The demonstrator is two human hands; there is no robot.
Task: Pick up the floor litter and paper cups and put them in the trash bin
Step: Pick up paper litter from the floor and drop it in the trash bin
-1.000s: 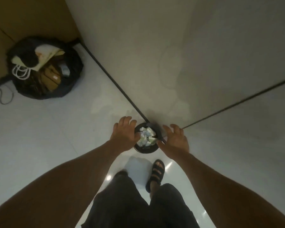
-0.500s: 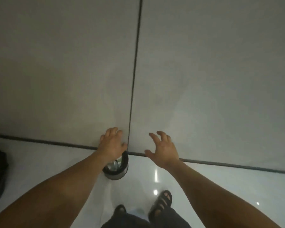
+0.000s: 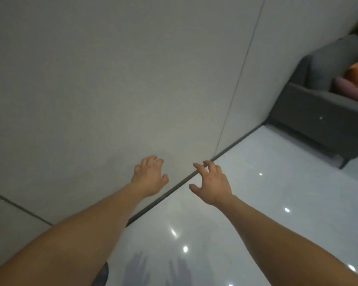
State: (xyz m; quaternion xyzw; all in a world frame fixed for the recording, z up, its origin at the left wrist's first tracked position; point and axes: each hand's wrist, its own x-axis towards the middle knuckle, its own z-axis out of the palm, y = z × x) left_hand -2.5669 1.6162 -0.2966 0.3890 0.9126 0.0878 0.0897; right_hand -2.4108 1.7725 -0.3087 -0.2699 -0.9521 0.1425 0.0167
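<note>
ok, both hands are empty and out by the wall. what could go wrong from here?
1. Nothing to collect shows in this view, and the left hand and right hand hold nothing, so the next reach may start blind.
2. The glossy floor carries bright glare spots, which could mask small pale scraps.
3. The left hand looks close to the wall and might bump it.

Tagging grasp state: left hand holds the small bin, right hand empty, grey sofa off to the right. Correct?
Not quite. The left hand holds nothing: its fingers are loosely curled in the air, as the head view shows. The right hand is empty, and the grey sofa is off to the right.
</note>
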